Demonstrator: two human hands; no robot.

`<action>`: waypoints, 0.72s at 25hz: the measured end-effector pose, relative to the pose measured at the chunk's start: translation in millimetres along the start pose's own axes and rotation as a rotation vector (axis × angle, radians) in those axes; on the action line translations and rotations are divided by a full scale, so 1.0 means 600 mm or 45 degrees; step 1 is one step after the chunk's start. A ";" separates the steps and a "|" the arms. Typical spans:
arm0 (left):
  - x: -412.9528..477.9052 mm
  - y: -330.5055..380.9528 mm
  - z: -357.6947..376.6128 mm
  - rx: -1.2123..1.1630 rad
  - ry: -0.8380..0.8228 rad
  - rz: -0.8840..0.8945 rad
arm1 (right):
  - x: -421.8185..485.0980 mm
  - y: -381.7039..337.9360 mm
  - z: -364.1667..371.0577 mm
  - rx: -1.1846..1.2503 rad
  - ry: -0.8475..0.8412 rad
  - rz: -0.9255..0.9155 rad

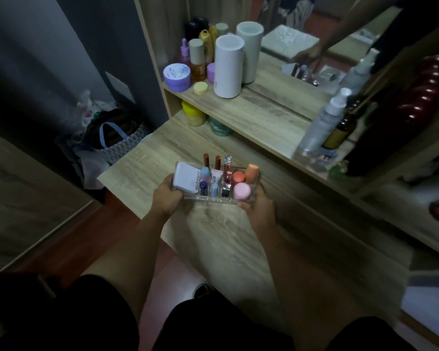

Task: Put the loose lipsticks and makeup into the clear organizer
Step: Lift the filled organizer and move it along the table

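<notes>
Clear organizer (pixel 188 196): held at both ends, over the wooden desk (pixel 226 231).
Left hand (pixel 166 197): clasps its left end.
Right hand (pixel 260 207): clasps its right end.
Contents: white compact (pixel 185 179), 2 brown lipsticks (pixel 206 159), pink cap (pixel 242 190).
Beyond: shelf (pixel 264 115) with white cylinder (pixel 228 65).

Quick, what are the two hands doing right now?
Left hand: closed on the left end of the clear organizer.
Right hand: closed on the organizer's right end.
</notes>
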State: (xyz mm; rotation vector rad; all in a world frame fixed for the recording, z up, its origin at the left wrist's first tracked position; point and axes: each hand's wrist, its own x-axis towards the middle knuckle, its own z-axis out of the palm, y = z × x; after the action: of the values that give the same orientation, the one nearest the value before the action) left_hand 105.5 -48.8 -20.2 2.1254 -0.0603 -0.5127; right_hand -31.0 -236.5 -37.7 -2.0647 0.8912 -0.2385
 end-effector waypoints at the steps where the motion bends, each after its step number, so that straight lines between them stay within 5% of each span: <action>1: -0.007 0.007 0.008 0.006 -0.014 0.020 | -0.012 0.007 -0.008 0.005 0.032 0.010; 9: -0.083 0.069 0.127 0.096 -0.287 0.145 | -0.117 0.115 -0.096 0.183 0.290 0.260; 18: -0.137 0.104 0.249 0.161 -0.546 0.281 | -0.188 0.224 -0.161 0.014 0.398 0.421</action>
State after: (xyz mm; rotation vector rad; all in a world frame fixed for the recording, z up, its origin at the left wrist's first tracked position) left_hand -17.3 -182.3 -15.7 2.0622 -0.5753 -0.8394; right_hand -225.9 -273.3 -65.1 -1.8618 1.4001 -0.3906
